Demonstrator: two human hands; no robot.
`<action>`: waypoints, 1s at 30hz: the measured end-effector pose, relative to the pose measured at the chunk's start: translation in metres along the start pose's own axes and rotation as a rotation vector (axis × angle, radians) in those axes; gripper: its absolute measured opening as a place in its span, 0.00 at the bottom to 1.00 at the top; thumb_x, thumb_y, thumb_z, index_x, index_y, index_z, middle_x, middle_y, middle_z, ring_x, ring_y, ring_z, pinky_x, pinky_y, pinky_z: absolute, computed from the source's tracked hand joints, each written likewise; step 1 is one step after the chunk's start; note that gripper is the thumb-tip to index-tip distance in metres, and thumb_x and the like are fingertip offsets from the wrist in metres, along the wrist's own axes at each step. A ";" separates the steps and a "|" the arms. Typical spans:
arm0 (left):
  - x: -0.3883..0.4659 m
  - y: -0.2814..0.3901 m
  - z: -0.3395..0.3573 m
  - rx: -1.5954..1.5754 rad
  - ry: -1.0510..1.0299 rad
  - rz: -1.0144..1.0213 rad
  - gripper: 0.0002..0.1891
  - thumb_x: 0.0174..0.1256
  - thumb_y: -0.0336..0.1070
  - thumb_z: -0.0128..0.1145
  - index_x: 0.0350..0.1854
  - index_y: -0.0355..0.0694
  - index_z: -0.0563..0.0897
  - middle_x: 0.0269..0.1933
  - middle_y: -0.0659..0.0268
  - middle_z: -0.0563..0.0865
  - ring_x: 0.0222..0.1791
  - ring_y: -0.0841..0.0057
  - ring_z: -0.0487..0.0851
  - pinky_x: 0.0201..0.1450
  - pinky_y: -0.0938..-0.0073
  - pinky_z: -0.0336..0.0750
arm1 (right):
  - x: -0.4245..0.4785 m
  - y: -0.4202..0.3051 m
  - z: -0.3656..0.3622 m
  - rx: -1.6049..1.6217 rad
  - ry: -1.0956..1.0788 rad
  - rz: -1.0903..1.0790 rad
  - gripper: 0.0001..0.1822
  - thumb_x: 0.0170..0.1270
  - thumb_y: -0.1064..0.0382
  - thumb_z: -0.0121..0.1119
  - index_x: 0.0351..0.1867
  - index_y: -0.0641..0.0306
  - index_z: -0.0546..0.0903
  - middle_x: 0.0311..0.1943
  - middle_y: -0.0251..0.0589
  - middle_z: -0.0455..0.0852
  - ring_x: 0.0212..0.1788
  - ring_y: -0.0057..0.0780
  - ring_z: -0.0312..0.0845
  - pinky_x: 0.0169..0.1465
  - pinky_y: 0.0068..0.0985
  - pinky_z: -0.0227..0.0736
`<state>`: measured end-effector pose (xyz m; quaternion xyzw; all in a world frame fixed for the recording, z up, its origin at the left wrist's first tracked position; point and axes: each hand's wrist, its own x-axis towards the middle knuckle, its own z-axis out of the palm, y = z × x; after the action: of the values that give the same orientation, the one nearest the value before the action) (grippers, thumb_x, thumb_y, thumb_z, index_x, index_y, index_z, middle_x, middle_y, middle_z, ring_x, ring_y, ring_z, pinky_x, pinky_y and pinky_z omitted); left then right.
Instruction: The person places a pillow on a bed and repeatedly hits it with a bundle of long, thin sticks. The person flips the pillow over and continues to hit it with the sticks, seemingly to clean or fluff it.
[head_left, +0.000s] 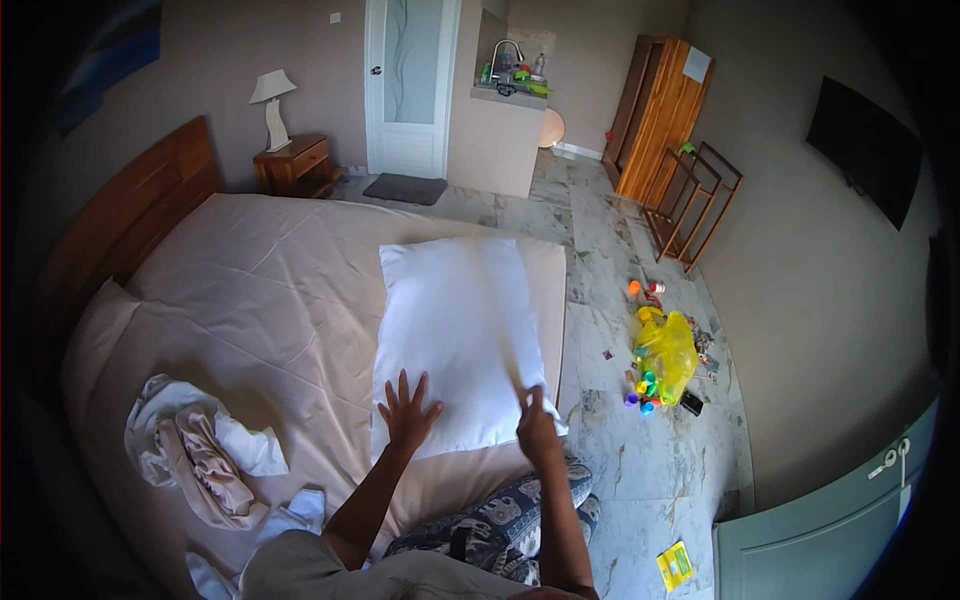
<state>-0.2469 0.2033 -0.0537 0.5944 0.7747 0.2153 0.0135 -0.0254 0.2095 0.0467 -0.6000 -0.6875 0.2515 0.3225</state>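
Note:
A white pillow (450, 322) lies flat on the bed (277, 300) before me. My left hand (409, 417) rests on its near edge, fingers spread, holding nothing. Over the pillow's near right corner, my right hand (538, 435) is closed around a thin tan stick (512, 364). Motion blurs the stick, which reaches away across the pillow, so its far end and exact kind cannot be made out. A crumpled heap of white and beige cloth (206, 457) sits on the bed to my left.
On the tiled floor (600, 450) at right lie a yellow plastic bag (667, 352), several small coloured cups (646, 386) and a yellow packet (675, 566). A wooden rack (694, 202) and wardrobe (652, 112) stand beyond. A nightstand (296, 161) with a lamp (275, 109) is beside the headboard (135, 202).

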 end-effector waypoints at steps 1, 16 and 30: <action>-0.009 -0.017 0.002 -0.004 -0.008 0.005 0.39 0.57 0.64 0.55 0.70 0.59 0.60 0.72 0.57 0.55 0.68 0.45 0.57 0.60 0.33 0.54 | 0.003 -0.034 -0.022 0.042 0.090 -0.103 0.13 0.67 0.69 0.46 0.51 0.59 0.63 0.23 0.64 0.79 0.29 0.64 0.76 0.30 0.54 0.66; -0.012 -0.126 -0.024 -0.186 -0.062 -0.307 0.12 0.51 0.46 0.65 0.30 0.44 0.83 0.29 0.67 0.87 0.35 0.67 0.85 0.43 0.61 0.72 | -0.002 -0.107 -0.025 0.237 0.071 -0.230 0.12 0.67 0.68 0.45 0.51 0.63 0.62 0.20 0.62 0.77 0.26 0.63 0.75 0.27 0.48 0.67; -0.012 -0.158 -0.014 -0.585 0.221 -0.380 0.15 0.57 0.39 0.65 0.42 0.37 0.80 0.31 0.62 0.86 0.31 0.73 0.85 0.38 0.74 0.77 | -0.089 -0.085 0.003 0.110 -0.008 -0.451 0.17 0.67 0.67 0.48 0.55 0.62 0.63 0.26 0.62 0.80 0.27 0.59 0.79 0.29 0.46 0.75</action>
<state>-0.3922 0.1560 -0.0988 0.3840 0.7737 0.4843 0.1392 -0.0775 0.1086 0.0938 -0.4118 -0.7908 0.2126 0.3998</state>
